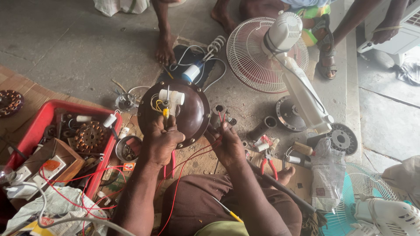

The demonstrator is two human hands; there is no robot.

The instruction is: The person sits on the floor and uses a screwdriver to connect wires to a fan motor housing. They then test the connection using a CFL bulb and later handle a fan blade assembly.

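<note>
A round dark brown fan motor housing [192, 116] lies on the floor in front of me, with a white cylinder part [172, 96] and yellow wires on top. My left hand [161, 140] grips red-handled pliers [171, 162] at the housing's near edge. My right hand [227, 144] pinches thin red wires [222, 119] at the housing's right edge. More red wire [177, 188] trails down over my lap.
A red tray [41, 118] of parts and a copper winding sits at left. A white pedestal fan [284, 57] lies at upper right. Red-handled cutters [269, 164] and metal parts lie at right. Other people's feet [165, 48] stand beyond. A teal fan grille [358, 192] is at lower right.
</note>
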